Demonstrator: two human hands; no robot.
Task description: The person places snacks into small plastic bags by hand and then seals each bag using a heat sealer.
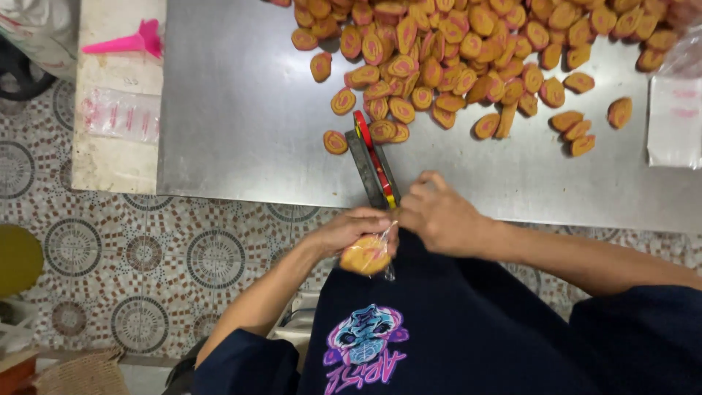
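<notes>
My left hand (pixel 351 228) pinches a bagged cookie (pixel 365 254) at the table's (pixel 241 124) edge, fingers clamped on the wrapper so its open end stays toward my right hand (pixel 439 216). The right's fingertips are pressed together on the bag's top, just beside the sealer (pixel 373 164). Far left lie a pink funnel (pixel 128 42) and spare bags (pixel 121 115). Beyond the sealer, the cookie pile (pixel 468 58) crowds the steel; nothing blocks my hands.
</notes>
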